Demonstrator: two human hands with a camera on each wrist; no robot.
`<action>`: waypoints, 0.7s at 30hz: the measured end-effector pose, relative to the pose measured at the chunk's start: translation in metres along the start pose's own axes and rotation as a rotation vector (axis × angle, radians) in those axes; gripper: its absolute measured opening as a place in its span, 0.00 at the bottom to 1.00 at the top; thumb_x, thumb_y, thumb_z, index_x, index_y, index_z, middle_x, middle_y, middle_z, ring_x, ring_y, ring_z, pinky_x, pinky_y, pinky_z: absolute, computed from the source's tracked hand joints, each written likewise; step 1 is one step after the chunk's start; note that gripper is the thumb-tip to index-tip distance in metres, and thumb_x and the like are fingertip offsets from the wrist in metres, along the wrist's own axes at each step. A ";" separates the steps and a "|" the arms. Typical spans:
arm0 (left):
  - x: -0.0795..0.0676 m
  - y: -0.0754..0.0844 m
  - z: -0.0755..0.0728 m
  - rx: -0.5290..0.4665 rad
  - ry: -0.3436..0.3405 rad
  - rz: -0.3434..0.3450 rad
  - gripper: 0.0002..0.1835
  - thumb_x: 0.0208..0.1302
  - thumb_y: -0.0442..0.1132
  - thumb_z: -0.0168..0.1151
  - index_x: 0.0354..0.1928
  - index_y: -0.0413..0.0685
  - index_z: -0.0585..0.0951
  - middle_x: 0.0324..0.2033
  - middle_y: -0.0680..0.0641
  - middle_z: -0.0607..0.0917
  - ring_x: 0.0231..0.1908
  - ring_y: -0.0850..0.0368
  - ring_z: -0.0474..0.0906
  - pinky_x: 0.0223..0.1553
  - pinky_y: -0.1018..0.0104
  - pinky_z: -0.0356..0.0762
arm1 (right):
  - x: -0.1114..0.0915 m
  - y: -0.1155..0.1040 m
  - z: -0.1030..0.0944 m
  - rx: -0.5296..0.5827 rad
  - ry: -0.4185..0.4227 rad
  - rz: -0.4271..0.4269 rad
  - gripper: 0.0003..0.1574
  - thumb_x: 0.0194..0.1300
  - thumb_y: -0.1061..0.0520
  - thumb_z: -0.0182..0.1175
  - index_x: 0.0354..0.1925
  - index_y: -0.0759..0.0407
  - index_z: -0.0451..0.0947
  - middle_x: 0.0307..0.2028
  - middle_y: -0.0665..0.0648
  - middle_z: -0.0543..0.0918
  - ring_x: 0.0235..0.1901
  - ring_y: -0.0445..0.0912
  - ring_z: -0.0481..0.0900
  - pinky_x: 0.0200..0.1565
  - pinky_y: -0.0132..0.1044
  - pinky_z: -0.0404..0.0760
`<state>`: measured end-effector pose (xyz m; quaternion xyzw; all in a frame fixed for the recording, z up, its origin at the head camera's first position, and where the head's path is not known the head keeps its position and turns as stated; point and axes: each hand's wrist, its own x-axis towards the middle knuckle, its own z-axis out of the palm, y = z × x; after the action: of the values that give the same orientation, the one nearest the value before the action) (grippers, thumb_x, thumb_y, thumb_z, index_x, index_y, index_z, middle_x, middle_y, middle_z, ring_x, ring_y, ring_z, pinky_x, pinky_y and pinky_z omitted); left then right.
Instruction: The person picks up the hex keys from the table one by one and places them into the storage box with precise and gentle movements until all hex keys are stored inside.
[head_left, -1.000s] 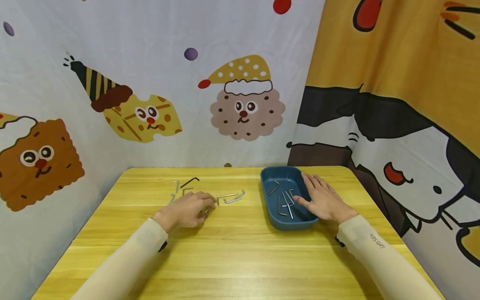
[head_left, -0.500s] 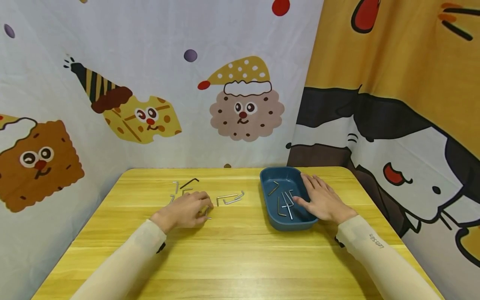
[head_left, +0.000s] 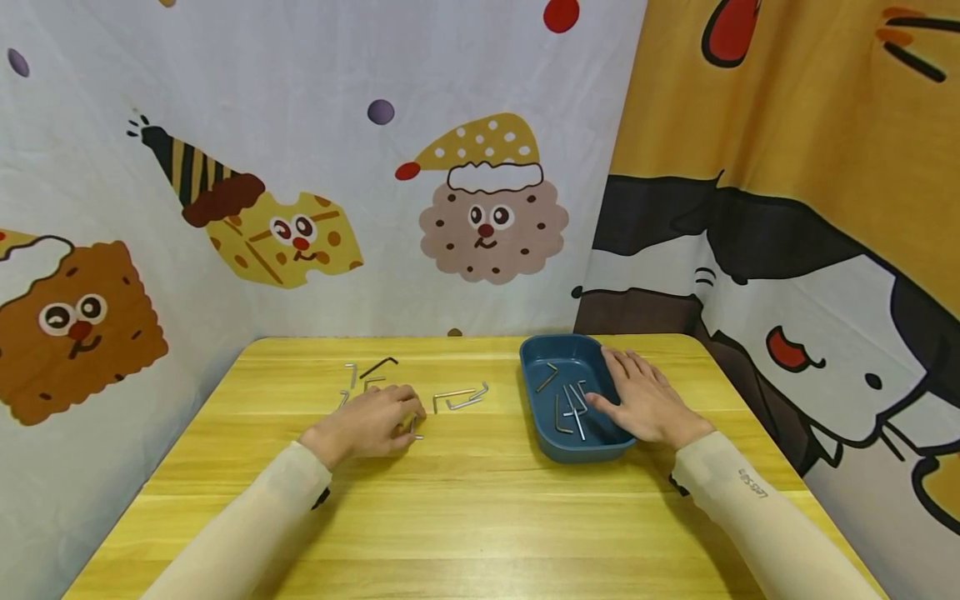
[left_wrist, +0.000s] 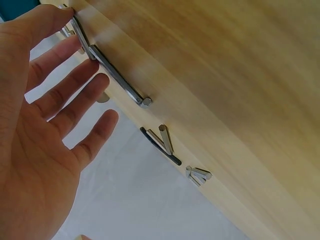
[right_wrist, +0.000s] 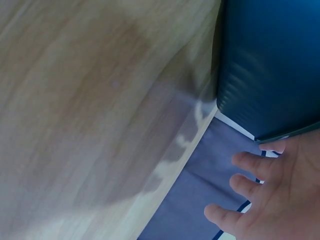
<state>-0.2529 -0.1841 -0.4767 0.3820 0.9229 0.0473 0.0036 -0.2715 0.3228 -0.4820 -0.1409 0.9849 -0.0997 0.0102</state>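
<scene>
In the head view my left hand is low over the table, fingertips right at a silver L-shaped hex key. The left wrist view shows the thumb and forefinger apart beside this hex key, with the other fingers loosely extended. On the right, my right hand rests on the rim of a blue plastic tray, its thumb over the inside. Its fingers extend loosely outside the tray wall in the right wrist view. Several hex keys lie in the tray.
Beyond the left hand lie a black hex key and several metallic ones. More hex keys lie between the hand and the tray. Printed curtains stand behind the wooden table.
Over the first half second, my left hand shifts slightly left, and more of the silver hex key shows below its fingertips. Since then, both hands and the tray have stayed nearly still.
</scene>
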 end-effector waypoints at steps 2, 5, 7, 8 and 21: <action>0.000 0.000 0.000 0.001 0.000 0.001 0.14 0.81 0.46 0.75 0.61 0.52 0.91 0.58 0.48 0.91 0.47 0.57 0.85 0.55 0.43 0.90 | 0.000 0.000 0.000 -0.005 0.007 -0.003 0.65 0.88 0.22 0.53 0.96 0.61 0.46 0.93 0.73 0.55 0.92 0.77 0.49 0.89 0.82 0.51; 0.000 0.000 0.001 0.005 0.004 0.004 0.13 0.82 0.46 0.75 0.60 0.52 0.92 0.58 0.48 0.91 0.46 0.58 0.85 0.56 0.43 0.90 | 0.000 0.000 0.000 -0.011 0.011 -0.005 0.65 0.88 0.21 0.51 0.96 0.61 0.46 0.93 0.73 0.56 0.92 0.77 0.50 0.89 0.82 0.52; 0.000 -0.001 0.001 0.008 0.007 0.007 0.12 0.82 0.47 0.75 0.59 0.53 0.92 0.57 0.49 0.91 0.46 0.58 0.85 0.56 0.44 0.90 | 0.000 0.000 0.000 -0.017 0.015 -0.010 0.65 0.88 0.20 0.51 0.96 0.60 0.46 0.92 0.74 0.57 0.92 0.77 0.51 0.88 0.83 0.52; 0.001 -0.001 0.001 0.010 0.008 0.008 0.12 0.82 0.47 0.75 0.59 0.53 0.92 0.57 0.49 0.91 0.45 0.59 0.85 0.56 0.44 0.90 | 0.000 0.000 0.001 -0.020 0.016 -0.011 0.65 0.88 0.20 0.50 0.96 0.60 0.46 0.92 0.74 0.57 0.92 0.77 0.51 0.88 0.83 0.51; 0.002 0.001 0.002 0.033 0.016 0.013 0.11 0.83 0.51 0.74 0.56 0.55 0.91 0.55 0.49 0.91 0.45 0.58 0.86 0.57 0.43 0.91 | -0.001 -0.004 -0.002 -0.047 0.033 -0.009 0.64 0.88 0.22 0.52 0.96 0.60 0.48 0.92 0.75 0.58 0.92 0.78 0.51 0.88 0.85 0.45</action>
<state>-0.2536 -0.1817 -0.4786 0.3876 0.9211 0.0350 -0.0107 -0.2691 0.3197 -0.4792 -0.1438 0.9864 -0.0788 -0.0099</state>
